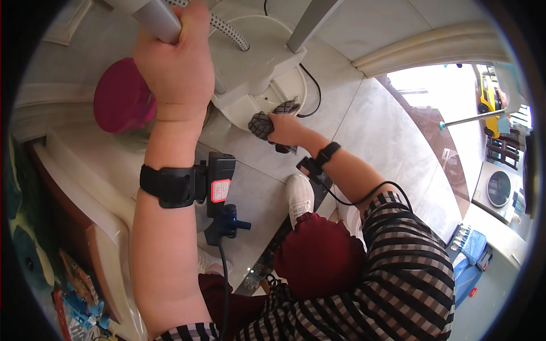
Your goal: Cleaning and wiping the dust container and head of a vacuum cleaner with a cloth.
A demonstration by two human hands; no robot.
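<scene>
My left hand point(179, 70) is closed around a grey metal pole point(161, 21) high at the upper left. Below it stands the round off-white base point(251, 70) of what looks like a garment steamer. A hose in a black-and-white woven sleeve point(230, 32) enters the base's top, and a second grey pole point(313, 25) rises at its right. My right hand point(286, 129) grips a bunched grey checked cloth point(261, 124) at the near edge of the base, beside a recess point(268, 97). Part of the cloth hangs below my fingers.
A black cord point(319, 91) curves over the tiled floor point(367, 119) right of the base. A magenta round lid point(121, 96) lies to the left, near a cream furniture edge point(98, 170). A dark stone strip point(266, 260) crosses the floor by my white shoe point(300, 196).
</scene>
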